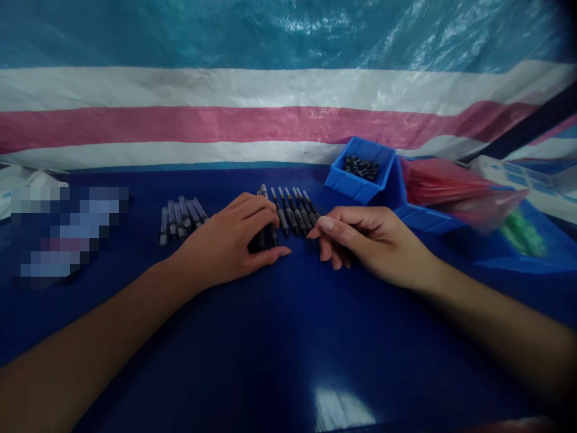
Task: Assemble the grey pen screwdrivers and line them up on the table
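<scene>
On the dark blue table (252,349) a row of slim pens with clear tips (293,210) lies between my hands. My left hand (229,240) arches over the row's left end, fingers curled over dark pen parts and thumb stretched to the right; its palm side is hidden. To its left lie several clear caps or barrels (180,218) in a group. My right hand (365,240) is at the row's right end, with thumb and index finger pinched together near the last pen. Whatever is between those fingertips is too small to make out.
A blue bin (331,180) of small black parts stands at the back right. Beside it are another blue bin (419,218) with red plastic bags (437,186) and a tray with a green bag (523,231). White plastic (27,186) lies far left. A striped sheet hangs behind.
</scene>
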Available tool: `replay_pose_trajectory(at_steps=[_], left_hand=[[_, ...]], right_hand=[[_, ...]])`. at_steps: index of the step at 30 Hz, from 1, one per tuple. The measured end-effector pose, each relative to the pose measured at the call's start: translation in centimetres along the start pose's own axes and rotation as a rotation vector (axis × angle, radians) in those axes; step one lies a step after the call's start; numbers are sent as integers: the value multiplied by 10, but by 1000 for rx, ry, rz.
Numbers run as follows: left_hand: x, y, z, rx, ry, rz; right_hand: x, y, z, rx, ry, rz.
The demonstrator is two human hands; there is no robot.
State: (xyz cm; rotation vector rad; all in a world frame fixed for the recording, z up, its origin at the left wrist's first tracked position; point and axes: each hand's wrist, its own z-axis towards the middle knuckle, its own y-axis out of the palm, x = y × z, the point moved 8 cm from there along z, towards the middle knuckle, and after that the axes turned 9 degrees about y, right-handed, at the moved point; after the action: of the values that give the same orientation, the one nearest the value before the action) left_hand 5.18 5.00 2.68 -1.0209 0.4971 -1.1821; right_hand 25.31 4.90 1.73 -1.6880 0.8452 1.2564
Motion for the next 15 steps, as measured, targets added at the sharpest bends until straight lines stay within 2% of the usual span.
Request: replay_pose_trajectory(at_steps=[8,15], left_hand=[[-7,-1,-2,-31,55,96],[-2,-2,-3,-82,135,-23]], right_hand=[[0,1,0,-9,-4,2],[-1,2,-1,-14,10,1]])
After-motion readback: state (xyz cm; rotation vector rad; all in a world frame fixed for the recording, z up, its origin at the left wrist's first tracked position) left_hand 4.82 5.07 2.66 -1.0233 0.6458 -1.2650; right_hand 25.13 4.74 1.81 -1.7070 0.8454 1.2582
